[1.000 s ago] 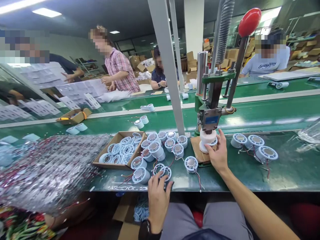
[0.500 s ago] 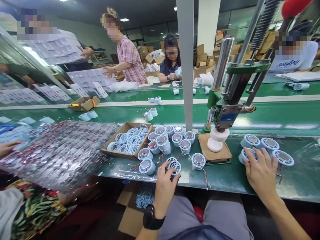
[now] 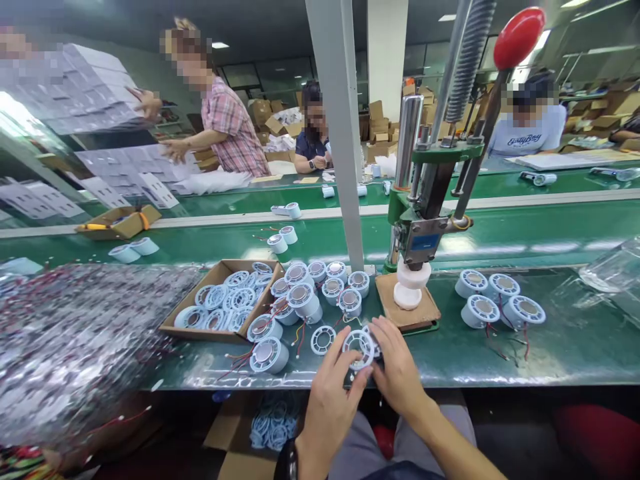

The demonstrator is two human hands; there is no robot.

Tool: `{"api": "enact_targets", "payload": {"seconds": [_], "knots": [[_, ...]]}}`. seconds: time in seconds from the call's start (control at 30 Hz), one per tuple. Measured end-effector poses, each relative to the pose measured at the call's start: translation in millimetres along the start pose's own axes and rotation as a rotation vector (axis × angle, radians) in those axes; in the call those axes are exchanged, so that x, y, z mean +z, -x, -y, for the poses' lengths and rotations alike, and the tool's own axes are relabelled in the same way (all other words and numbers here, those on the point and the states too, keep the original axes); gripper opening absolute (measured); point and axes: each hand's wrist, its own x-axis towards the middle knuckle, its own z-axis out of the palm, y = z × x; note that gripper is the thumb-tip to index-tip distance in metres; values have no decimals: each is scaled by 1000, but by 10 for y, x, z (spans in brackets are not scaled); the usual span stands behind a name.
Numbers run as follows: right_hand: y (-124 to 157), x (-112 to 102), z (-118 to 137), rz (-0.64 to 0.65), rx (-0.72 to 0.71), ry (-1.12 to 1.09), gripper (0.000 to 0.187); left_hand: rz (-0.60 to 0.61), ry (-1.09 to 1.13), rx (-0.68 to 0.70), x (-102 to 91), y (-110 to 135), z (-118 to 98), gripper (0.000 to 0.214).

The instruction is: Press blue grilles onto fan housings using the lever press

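My left hand [image 3: 333,390] pinches a light blue spoked plastic ring [image 3: 359,349] between thumb and fingers, just over the front of the bench. Right against it, my right hand [image 3: 400,367] closes around a light blue cylindrical motor housing [image 3: 375,339], mostly hidden by the ring and fingers. Another flat blue ring [image 3: 323,340] lies on the bench left of my hands. Behind them stands a cluster of blue motor housings [image 3: 305,301] with metal discs and thin wires. A hand press [image 3: 425,233] with white round pads is just beyond my right hand.
A cardboard box [image 3: 173,328] of blue rings sits at left, beside a wide stack of wired parts [image 3: 90,333]. Several finished-looking housings [image 3: 480,311] stand right of the press. A grey post [image 3: 343,133] rises behind. Co-workers are across the green belt [image 3: 240,237].
My right hand has left the housings at the right and come to the middle, taking the housing left of the press. My left hand has lifted a ring. The view has shifted right.
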Motion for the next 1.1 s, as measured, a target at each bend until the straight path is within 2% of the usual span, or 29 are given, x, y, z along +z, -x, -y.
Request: {"api": "enact_targets", "payload": {"seconds": [0.07,0.23,0.47,0.57,0.73,0.83,0.9,0.97,1.07,1.1], "knots": [[118,12,3,-29,41,-35,61,53,5,4,42,-48,-49,17],[313,-17,34,-90,168,-60,75,143,19,-13,192,-83,-129,56],[285,13,67,-130,212,-80,74,107,110,-230,277,-22,-112,56],[282,10,67,-134,219,-74,76,49,128,-314,314,15,-126,54],[303,35,61,-103,212,-28,82,0,151,-362,378,47,-156,55],[313,23,71,-39,185,9,69,-9,177,-357,452,58,-153,57],[252,-77,75,29,152,27,57,17,213,-357,501,74,-138,56],[64,-313,69,110,99,32,50,72,263,-382,519,79,-117,54],[-491,-934,47,278,-38,65,45,131,322,-423,465,-21,-98,51],[-713,-1176,39,269,-84,93,45,139,338,-424,436,-101,-101,50]]}}
